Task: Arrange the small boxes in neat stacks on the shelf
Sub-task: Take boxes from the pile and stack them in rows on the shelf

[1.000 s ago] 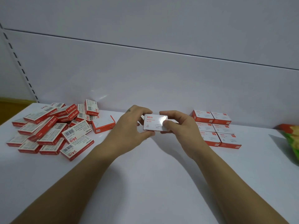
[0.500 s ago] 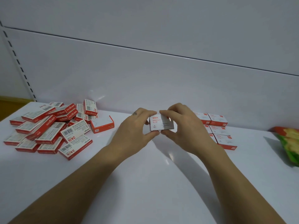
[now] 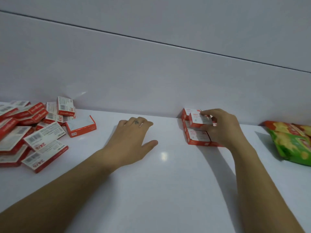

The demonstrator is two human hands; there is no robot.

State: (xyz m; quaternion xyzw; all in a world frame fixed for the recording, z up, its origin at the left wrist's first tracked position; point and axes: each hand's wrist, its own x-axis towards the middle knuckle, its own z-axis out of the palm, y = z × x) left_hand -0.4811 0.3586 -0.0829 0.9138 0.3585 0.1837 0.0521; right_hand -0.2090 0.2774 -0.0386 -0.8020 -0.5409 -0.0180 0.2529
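At the back edge of the shelf [image 3: 159, 190], right of centre: I am watching the right hand [image 3: 223, 130] pinching one small box [image 3: 200, 121] between thumb and fingertips, directly over the arranged boxes [image 3: 198, 137]. I cannot tell whether it is touching the box beneath.

Left hand: the left hand [image 3: 133, 137] is lying palm down on the bare shelf near the middle, thumb spread and fingers loosely bent, holding nothing.

Work done: I am recording one compact block of boxes lined up against the back panel [image 3: 151, 73]. The held box is sitting above that first layer, so I am judging this as a second layer beginning.

Work outstanding: the loose pile [image 3: 25, 132] is lying jumbled towards the back-left corner, with boxes at all angles, one standing on end, and an open tray [image 3: 80, 126] at its right fringe. I am rating the task as early, with most of the stock unsorted.

Other item: a snack bag [image 3: 291, 142] is lying near the shelf's right end, apart from the block.

Hidden or unclear: the right hand is covering the right side of the block, so I am not giving a count or height. The picture's left edge is cutting off the pile, and its right edge the bag. Only "24/6" is reading clearly on the pile; the rest of the print is too blurred.
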